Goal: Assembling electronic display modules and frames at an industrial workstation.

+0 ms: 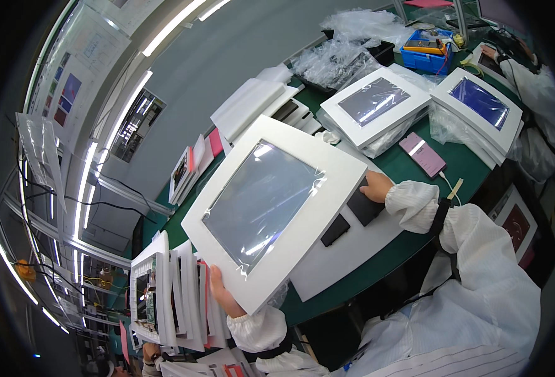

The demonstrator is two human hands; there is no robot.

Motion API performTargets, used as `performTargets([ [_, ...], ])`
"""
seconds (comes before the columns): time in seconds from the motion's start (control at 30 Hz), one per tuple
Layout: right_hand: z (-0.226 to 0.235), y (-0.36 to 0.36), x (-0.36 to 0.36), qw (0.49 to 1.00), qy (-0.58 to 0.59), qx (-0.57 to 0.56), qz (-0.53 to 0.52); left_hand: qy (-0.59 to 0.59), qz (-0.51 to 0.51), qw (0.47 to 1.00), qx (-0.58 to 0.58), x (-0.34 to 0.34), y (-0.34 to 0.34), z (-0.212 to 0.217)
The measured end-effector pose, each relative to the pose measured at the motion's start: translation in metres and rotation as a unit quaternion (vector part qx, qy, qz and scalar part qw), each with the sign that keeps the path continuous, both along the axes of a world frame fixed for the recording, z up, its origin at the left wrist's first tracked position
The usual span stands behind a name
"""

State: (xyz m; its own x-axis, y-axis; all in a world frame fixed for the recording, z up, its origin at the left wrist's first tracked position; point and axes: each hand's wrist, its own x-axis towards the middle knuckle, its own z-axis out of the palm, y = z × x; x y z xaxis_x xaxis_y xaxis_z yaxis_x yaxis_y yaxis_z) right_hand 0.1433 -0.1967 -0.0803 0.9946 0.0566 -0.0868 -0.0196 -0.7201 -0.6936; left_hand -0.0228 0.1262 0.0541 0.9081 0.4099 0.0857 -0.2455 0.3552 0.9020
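Note:
A large white-framed display panel (337, 164) is tilted up in front of me, its grey screen covered with shiny clear film. My left hand (225, 295) is closed on its lower left corner, the fingers partly hidden behind it. At the panel's right edge, my right hand (378, 186) grips the side, with its fingertips partly out of sight. Close below that hand are a dark block (364, 206) and a smaller black piece (335, 230); whether they belong to the panel's back I cannot tell. Beneath lies a white sheet (318, 276) on the green table (387, 254).
Two similar panels (419, 100) (508, 131) lie on bubble-wrapped stacks at the back right, by a pink phone (423, 155) on a cable. Behind stand a blue bin (425, 61) and a plastic-filled black crate (383, 51). Upright panels (183, 295) line the left. Co-workers' hands (489, 51) (150, 352) show.

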Motion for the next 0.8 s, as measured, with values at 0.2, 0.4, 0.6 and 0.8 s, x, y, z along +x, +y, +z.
performTargets([
  [0.2,0.018,-0.016,-0.01,1.0,0.003,0.005,-0.005,-0.008,-0.04,0.998,-0.056,-0.007,-0.013,0.002],
  [0.4,0.013,-0.044,-0.012,1.0,-0.005,-0.029,-0.006,-0.008,-0.033,0.992,-0.124,-0.011,-0.019,-0.001],
  [0.6,0.016,-0.061,-0.024,0.985,-0.057,-0.159,-0.028,-0.064,0.107,0.977,0.175,-0.013,-0.008,-0.004],
  [0.8,0.087,-0.036,-0.033,0.86,0.03,0.503,0.085,-0.214,0.244,0.851,0.411,-0.032,-0.07,0.003],
])
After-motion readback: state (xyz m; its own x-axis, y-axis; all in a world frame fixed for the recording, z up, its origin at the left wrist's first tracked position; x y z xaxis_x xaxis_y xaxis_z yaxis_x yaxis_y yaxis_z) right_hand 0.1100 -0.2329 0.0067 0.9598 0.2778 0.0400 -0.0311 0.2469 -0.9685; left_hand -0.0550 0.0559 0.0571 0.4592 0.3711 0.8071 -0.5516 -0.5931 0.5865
